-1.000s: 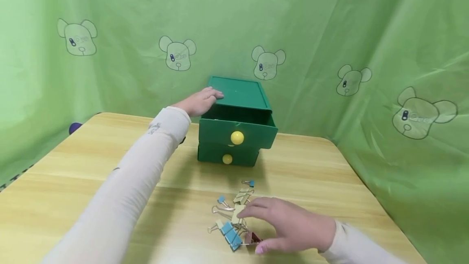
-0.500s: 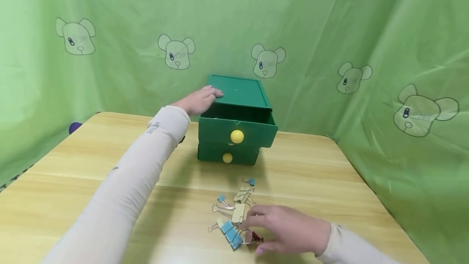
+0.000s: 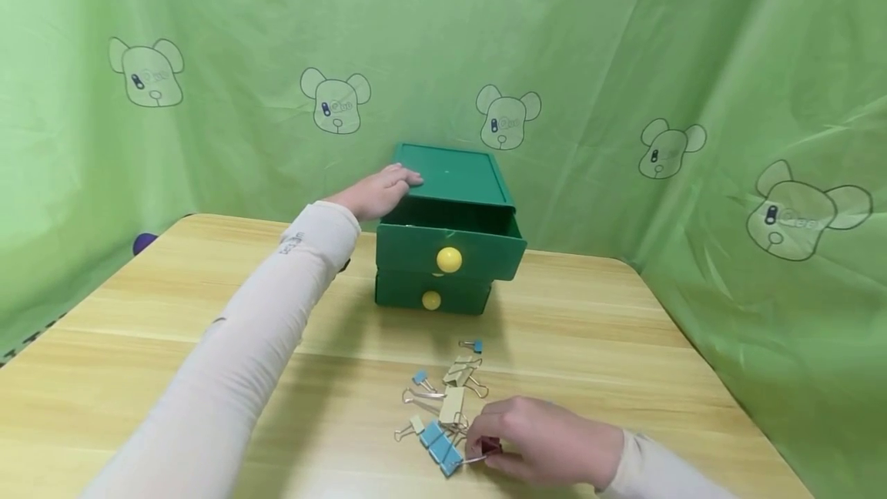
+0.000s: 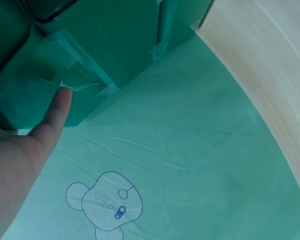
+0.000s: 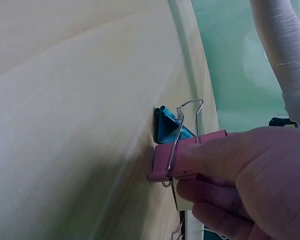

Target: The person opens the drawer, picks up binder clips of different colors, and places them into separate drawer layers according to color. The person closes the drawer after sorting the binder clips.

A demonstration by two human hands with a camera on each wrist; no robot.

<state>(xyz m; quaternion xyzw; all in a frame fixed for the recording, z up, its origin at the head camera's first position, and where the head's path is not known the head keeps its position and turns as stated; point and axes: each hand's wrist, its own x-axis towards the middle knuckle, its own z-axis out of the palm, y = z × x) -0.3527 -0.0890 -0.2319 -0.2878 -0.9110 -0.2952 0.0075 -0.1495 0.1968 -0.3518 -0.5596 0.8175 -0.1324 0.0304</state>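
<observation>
My right hand pinches a pink binder clip between thumb and fingers, low over the table. Right beside it lies a large blue binder clip. Further up the pile are a cream binder clip, another cream one and a few small clips. With straight fingers, my left hand rests on the top left edge of a green drawer box. In the left wrist view its thumb touches the taped side of the box. The upper drawer, with a yellow knob, is pulled out.
The wooden table ends near a green curtain printed with bear heads. A lower drawer with a yellow knob sits pushed in. A small blue clip lies between the box and the pile.
My right hand has moved slightly down to the pink binder clip, and its fingers have closed on it. The left hand has stayed on the box.
</observation>
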